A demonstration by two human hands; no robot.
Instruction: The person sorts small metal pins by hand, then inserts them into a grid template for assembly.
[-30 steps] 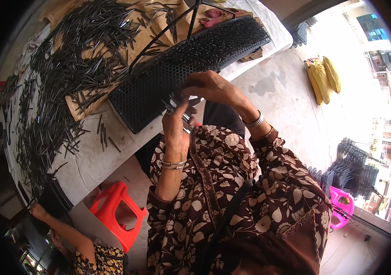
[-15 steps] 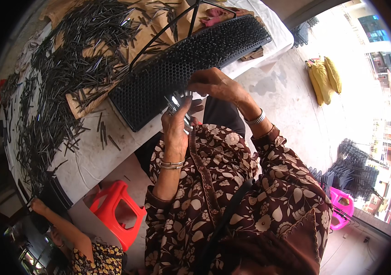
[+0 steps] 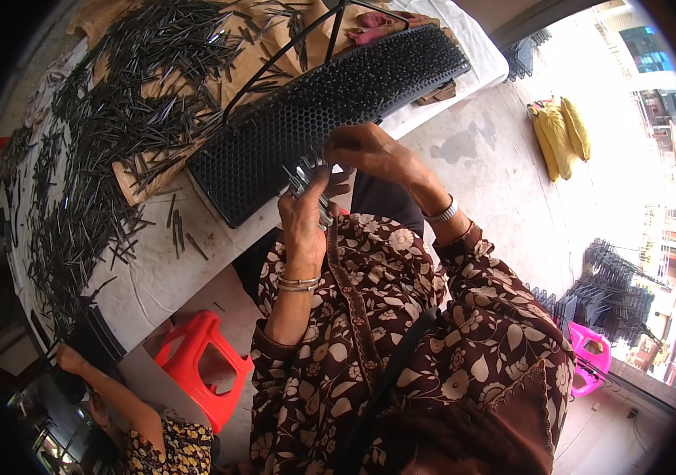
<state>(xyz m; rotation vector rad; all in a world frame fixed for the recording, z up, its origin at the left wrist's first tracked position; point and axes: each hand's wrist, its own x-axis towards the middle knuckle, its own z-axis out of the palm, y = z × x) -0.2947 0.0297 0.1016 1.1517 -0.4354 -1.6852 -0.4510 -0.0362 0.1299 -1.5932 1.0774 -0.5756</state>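
Note:
My left hand (image 3: pixel 304 218) is closed round a bundle of short, thin, shiny metal strips (image 3: pixel 303 176), their ends fanning out past the thumb. Just above it, my right hand (image 3: pixel 374 152) has its fingers bent together close to the bundle; whatever they pinch is too small or hidden to make out. Both hands are at the near edge of a long black tray full of honeycomb holes (image 3: pixel 255 170). Towards its far right end, many holes have small pieces standing in them. A big heap of dark thin strips (image 3: pixel 108 150) covers the table's left side.
A black wire frame (image 3: pixel 275 59) rises behind the tray. Below the table (image 3: pixel 160 273) stands a red plastic stool (image 3: pixel 207 364). Another person's arm (image 3: pixel 120 396) reaches in at lower left. Yellow sacks (image 3: pixel 558 138), black racks (image 3: pixel 611 293) and a pink stool (image 3: pixel 589 360) are on the right.
My right hand has shifted slightly down and to the right, its wrist lower. My left hand keeps the bundle in nearly the same place. The other person's hand has moved a little.

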